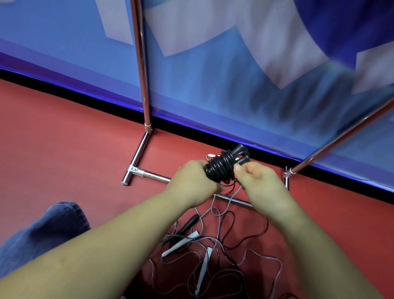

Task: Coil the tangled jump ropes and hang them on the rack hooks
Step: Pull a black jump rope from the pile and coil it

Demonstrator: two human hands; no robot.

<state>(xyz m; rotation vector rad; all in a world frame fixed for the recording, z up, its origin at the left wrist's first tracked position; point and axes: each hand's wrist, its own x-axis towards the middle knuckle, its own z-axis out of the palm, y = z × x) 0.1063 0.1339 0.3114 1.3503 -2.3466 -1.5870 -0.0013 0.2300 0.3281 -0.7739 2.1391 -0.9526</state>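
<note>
A sports hall or gym is suggested. A red sports floor (41, 155) is seen, bordered at the far side by a large blue and white banner (226, 66). A chrome rack (138, 157) stands on it, and jump ropes (214, 263) lie tangled nearby.

One coiled black rope (223, 167), two white handles (180, 244), one black handle (188, 224), two hands (192, 186)
</note>
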